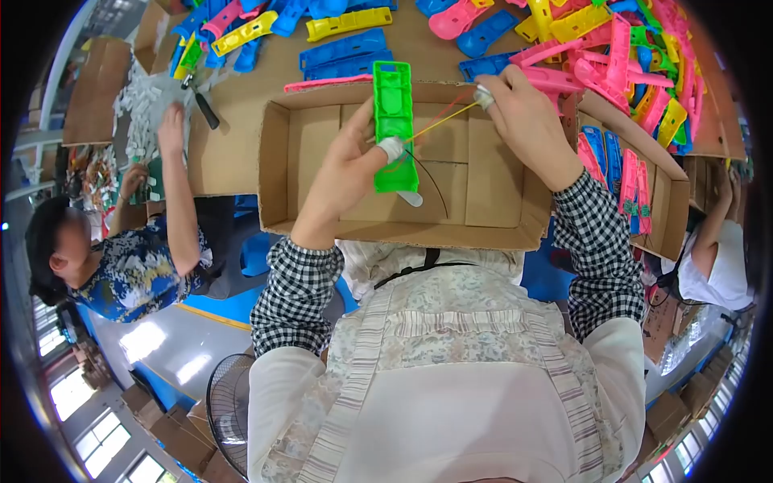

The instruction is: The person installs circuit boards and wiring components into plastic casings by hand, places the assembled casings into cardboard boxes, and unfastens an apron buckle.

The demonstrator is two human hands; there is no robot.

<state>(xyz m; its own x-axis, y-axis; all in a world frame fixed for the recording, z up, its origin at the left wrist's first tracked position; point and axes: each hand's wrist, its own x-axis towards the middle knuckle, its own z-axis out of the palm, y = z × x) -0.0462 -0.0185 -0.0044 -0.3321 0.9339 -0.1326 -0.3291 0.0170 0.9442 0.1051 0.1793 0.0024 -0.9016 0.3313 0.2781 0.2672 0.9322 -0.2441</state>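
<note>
Above an open cardboard box [427, 233], my left hand [342, 173] is closed around an upright green plastic piece [394, 105], its taped thumb pressed on the front. Thin red, yellow and dark strands [439, 125] are at that thumb; the yellow one runs taut to my right hand [519, 113]. The fingers of my right hand, one with white tape, pinch its far end at the box's back right. A small whitish tab [411, 198] shows below the green piece.
Blue, yellow and pink pieces [342, 50] lie behind the box, with a large pile [620, 56] at the back right. A smaller box [668, 193] holds more. People work at left [137, 266] and right [713, 266]. A black-handled tool [206, 110] lies left.
</note>
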